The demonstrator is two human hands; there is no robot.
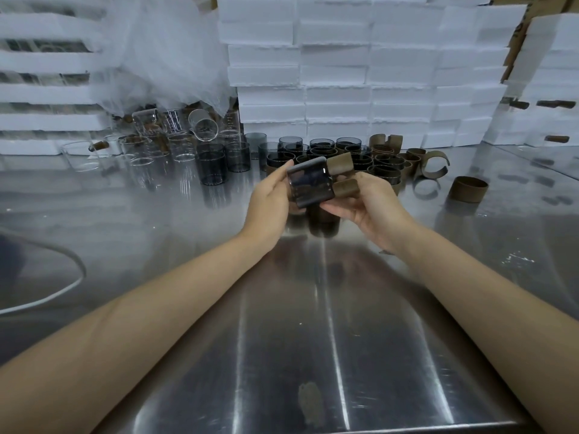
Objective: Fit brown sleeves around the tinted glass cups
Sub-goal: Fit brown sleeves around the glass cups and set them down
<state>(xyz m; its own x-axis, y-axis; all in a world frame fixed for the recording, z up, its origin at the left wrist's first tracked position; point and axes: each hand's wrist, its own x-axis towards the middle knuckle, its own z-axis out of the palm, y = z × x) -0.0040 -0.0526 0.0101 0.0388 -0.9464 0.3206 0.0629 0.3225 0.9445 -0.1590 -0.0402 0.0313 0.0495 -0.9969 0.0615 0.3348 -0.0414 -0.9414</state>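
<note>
We get bare tabletop (313, 324) across the whole near side, and more of it right of the lone sleeve (468, 189). Further back it's blocked: clear glasses (147, 151) left, packed tinted cups (344, 155) in the middle, loose brown sleeves (432, 166) right, with white foam boxes (360, 89) stacked as a wall just behind. A white cable (62, 289) loops along the near left.

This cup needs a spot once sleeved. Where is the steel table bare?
Bare: the steel table between both forearms down to the near edge; also left, between the white cable and the clear glass cups. Crowded: the back row of dark tinted glass cups and loose brown sleeves below the white foam boxes.
</note>
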